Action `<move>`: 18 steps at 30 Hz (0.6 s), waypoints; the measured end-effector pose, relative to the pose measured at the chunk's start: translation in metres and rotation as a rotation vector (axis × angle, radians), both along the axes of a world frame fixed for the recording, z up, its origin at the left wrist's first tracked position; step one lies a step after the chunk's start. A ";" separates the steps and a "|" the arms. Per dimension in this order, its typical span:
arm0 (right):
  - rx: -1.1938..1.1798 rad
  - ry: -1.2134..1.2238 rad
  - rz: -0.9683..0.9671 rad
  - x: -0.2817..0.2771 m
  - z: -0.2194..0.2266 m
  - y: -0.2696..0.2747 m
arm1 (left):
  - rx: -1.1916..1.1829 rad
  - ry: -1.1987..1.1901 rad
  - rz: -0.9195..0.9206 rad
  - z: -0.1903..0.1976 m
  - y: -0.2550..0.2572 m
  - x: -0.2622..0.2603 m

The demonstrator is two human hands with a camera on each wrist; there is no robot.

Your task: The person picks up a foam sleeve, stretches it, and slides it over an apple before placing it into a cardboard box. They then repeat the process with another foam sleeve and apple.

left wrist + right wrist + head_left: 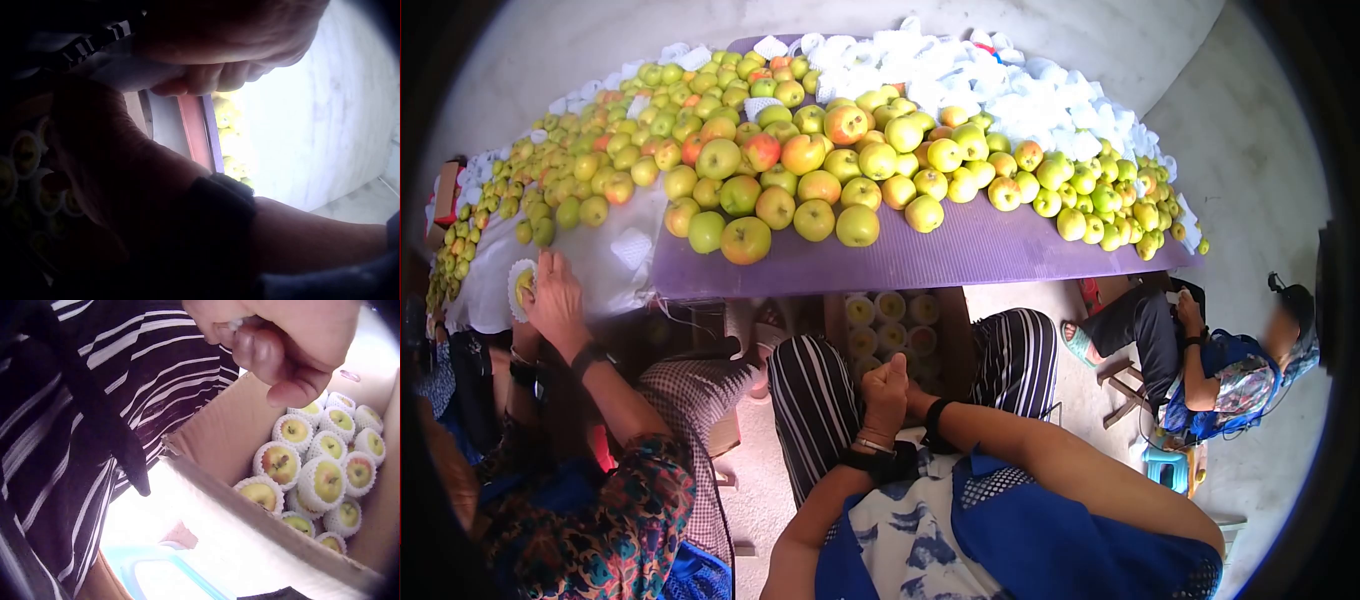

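Note:
In front of my lap my two hands are together at the wrists. My left hand (pixel 886 398) is curled with its thumb on top, and it covers most of my right hand (pixel 917 402). From the right wrist, my right hand (pixel 281 350) shows bent fingers with a small white scrap (pixel 236 324) between them; its kind cannot be told. Below it, apples in white foam nets (pixel 328 481) lie in an open cardboard box (pixel 212 425). The left wrist view is dark, with my left hand's curled fingers (pixel 231 76) at the top.
Ahead stands a purple-covered table (pixel 800 272) heaped with loose apples (pixel 857 226) and white foam nets (pixel 920 65). On my left a person's hand (pixel 558 300) holds a netted apple (pixel 522 285). Another person (pixel 1230 385) sits at the right near a blue stool (pixel 1165 468).

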State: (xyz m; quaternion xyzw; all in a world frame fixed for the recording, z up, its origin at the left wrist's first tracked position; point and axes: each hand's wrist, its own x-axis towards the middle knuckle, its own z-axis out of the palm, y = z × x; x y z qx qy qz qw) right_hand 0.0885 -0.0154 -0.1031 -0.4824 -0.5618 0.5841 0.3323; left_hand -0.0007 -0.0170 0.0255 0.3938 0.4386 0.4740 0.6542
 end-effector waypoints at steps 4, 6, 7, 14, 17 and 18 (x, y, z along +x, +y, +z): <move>-0.010 0.057 -0.020 -0.002 -0.001 0.000 | 0.001 -0.013 0.005 0.001 0.001 0.000; -0.027 0.089 -0.040 -0.002 -0.002 0.000 | -0.008 -0.012 0.000 0.002 0.001 -0.001; -0.041 0.093 -0.050 -0.005 0.014 -0.002 | -0.016 -0.021 0.015 0.004 0.002 -0.002; -0.105 -0.562 0.098 -0.014 0.014 0.000 | -0.001 -0.040 0.051 -0.002 0.006 -0.009; 0.004 -0.460 0.029 -0.012 0.021 0.003 | -0.052 -0.173 0.034 0.003 0.011 -0.013; 0.136 -0.383 -0.053 -0.012 0.027 0.002 | -0.047 -0.170 0.037 -0.001 0.013 -0.014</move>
